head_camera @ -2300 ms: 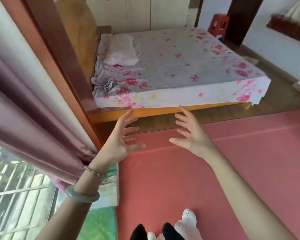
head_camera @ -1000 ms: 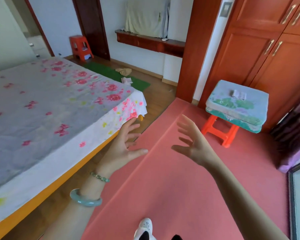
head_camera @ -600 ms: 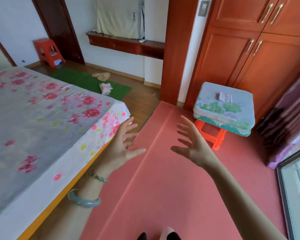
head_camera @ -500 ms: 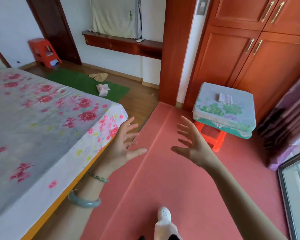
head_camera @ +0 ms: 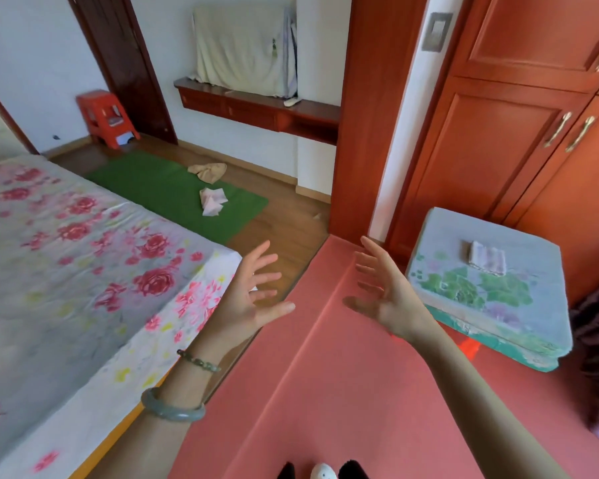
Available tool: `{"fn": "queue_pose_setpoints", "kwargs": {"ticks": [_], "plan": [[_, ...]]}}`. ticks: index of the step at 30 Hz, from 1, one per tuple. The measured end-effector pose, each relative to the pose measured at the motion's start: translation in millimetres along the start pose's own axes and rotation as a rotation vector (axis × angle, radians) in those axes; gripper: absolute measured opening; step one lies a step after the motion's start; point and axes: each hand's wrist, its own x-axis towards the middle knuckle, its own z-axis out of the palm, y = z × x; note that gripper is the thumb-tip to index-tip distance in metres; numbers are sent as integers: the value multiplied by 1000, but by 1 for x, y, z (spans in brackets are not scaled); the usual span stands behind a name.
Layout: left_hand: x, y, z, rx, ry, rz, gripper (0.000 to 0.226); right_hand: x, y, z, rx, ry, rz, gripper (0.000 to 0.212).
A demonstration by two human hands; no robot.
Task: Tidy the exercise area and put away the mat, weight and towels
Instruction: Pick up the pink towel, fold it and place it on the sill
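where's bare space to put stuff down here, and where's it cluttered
Bare: the bed up to its corner, and the red mat between bed and cushioned stool. Stool top holds one folded cloth. Cluttered: right end of the green mat, a tan towel and a pink-white towel.

One head-worn wide-angle camera looks forward and down, close above the left hand (head_camera: 246,300) and right hand (head_camera: 389,297).

Two hands (head_camera: 246,302) (head_camera: 389,299), two bracelets (head_camera: 198,361) (head_camera: 171,408), one green mat (head_camera: 159,191)

Left wrist wears a jade-green bangle (head_camera: 172,407) and, seemingly, a beaded bracelet (head_camera: 198,360).
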Motion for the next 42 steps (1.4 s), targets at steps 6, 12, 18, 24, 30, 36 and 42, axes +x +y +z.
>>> {"fn": "queue_pose_setpoints", "kwargs": {"ticks": [6, 12, 18, 24, 30, 36, 42], "plan": [[73, -12, 6, -2, 45, -36, 101, 87, 18, -25, 1, -62, 3, 99], [149, -31, -10, 5, 92, -61, 99, 172, 33, -32, 5, -107, 10, 98], [249, -58, -38, 17, 123, -54, 98, 283, 47, -29, -12, -149, -3, 97], [359, -73, -78, -7, 152, -70, 99, 411, 57, -22, -18, -214, -15, 96], [444, -84, -114, -1, 178, -88, 95, 511, 54, -10, -30, -234, -30, 95], [512, -105, -145, 23, 222, -135, 93, 596, 62, 0, -46, -258, -30, 94], [598, -140, -181, 63, 312, -160, 92, 709, 84, 17, -30, -337, -42, 92]]}}
